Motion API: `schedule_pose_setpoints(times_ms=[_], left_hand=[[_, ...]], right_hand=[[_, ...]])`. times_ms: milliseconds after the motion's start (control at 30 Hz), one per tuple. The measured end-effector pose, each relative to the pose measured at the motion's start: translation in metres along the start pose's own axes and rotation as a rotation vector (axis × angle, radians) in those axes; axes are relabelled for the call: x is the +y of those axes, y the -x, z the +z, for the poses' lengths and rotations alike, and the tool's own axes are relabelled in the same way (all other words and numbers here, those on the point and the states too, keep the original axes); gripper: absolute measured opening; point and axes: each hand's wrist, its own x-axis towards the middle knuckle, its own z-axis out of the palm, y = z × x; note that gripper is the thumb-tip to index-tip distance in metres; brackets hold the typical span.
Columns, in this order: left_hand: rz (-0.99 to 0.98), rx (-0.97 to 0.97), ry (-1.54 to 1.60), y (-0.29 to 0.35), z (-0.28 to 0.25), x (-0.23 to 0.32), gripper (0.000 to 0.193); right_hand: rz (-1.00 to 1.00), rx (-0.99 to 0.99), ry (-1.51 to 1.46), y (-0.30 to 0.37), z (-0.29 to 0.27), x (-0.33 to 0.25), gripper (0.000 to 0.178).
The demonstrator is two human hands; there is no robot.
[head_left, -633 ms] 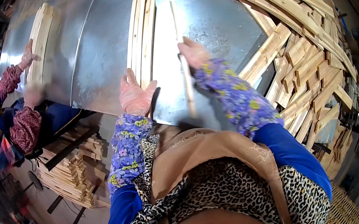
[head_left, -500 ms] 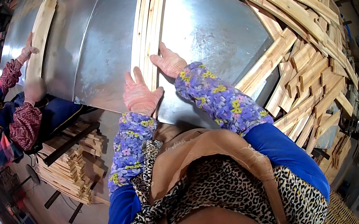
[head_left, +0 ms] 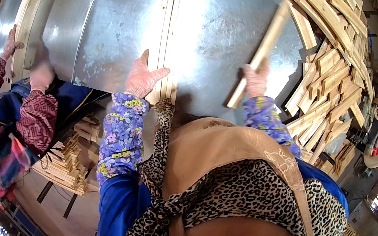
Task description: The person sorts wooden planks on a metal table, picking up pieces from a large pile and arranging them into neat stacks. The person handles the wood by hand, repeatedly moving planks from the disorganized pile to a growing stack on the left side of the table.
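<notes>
Several long, pale wooden strips [head_left: 168,35] lie side by side on a shiny metal tabletop [head_left: 118,29], running away from me. My left hand [head_left: 142,77], in a pink glove, rests at their near left edge; its thumb stretches across them and a finger points up along the side. Off to the right, my right hand [head_left: 257,80], gloved too, is closed around a single wooden strip [head_left: 270,38]. That strip slants over the tabletop, its far end toward the wood pile and slightly blurred by motion.
A large heap of wooden strips [head_left: 328,78] is piled along the table's right side. At the left a co-worker's gloved hand [head_left: 11,45] touches a long board [head_left: 27,20]. Below that person stands a stack of short wood pieces [head_left: 64,168].
My right hand has left the bundle and moved right with one strip in it. The left hand stays by the remaining strips. My view has shifted a little.
</notes>
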Motion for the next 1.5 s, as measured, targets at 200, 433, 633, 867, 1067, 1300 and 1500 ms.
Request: schedule_pose_setpoints(times_ms=[200,433,633,867,1067,1300,1500], left_hand=[[0.066,-0.091,0.067,0.006,-0.005,0.039,0.096],[0.292,-0.274,0.253,-0.013,-0.025,0.023,0.110],[-0.685,-1.305,1.886,-0.084,0.073,0.037,0.078],[-1.407,-0.541,2.255,-0.031,0.066,0.110,0.114],[-1.182,-0.093,2.961,-0.062,0.019,0.007,0.104],[-0.764,-0.530,2.305,-0.119,-0.160,0.002,0.114],[-0.185,-0.671,1.739,-0.131,-0.220,-0.034,0.147]], right_hand=[[-0.326,-0.648,0.284,0.045,0.139,-0.032,0.090],[-0.141,-0.747,0.142,0.001,0.145,-0.079,0.095],[-0.137,-0.772,-0.001,-0.033,0.185,-0.070,0.094],[-0.499,-0.654,0.493,-0.060,0.158,-0.076,0.098],[-0.872,-0.015,1.250,-0.243,0.076,-0.188,0.093],[-0.519,-0.073,1.389,-0.317,0.049,-0.185,0.092],[-0.553,-0.217,0.989,-0.322,0.080,-0.106,0.057]])
